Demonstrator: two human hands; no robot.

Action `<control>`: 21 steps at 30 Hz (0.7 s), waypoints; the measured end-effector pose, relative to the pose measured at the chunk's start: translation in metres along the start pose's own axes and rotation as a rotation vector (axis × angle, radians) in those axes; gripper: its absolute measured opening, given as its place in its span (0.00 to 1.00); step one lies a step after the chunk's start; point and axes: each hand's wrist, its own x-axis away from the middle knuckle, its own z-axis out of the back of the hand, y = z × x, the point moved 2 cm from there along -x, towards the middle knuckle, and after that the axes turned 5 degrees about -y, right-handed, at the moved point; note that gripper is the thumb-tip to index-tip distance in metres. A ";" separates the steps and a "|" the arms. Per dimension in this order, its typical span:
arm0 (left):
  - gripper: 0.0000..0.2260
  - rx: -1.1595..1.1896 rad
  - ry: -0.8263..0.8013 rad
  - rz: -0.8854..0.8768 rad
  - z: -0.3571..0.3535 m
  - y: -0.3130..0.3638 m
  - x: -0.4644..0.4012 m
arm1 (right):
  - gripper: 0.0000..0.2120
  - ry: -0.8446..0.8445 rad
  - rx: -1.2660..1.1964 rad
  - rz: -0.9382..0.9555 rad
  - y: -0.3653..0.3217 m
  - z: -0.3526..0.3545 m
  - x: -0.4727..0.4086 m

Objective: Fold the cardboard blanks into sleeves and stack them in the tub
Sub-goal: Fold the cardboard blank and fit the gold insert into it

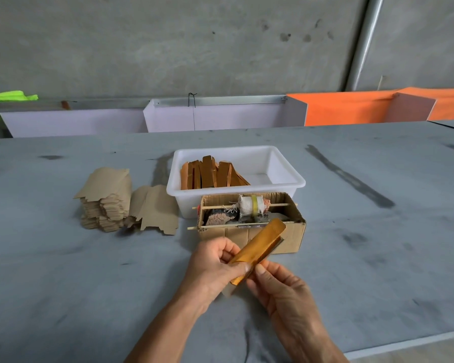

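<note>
Gold sleeve (257, 248) mid-fold, both hands
L hand (215, 268) & R hand (281, 286) fingers pinch its near end; long axis points up-right twd tub (286, 166).

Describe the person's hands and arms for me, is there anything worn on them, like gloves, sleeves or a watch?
Both are bare. The left hand and right hand have no gloves, and no rings show on the fingers. The forearms are uncovered as far as the bottom edge of the picture: no sleeve, watch, bracelet or strap is in view. The fingernails are short and plain.
</note>
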 end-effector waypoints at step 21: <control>0.17 0.118 -0.127 0.055 0.016 0.006 0.004 | 0.08 0.178 0.347 0.128 -0.034 0.007 -0.002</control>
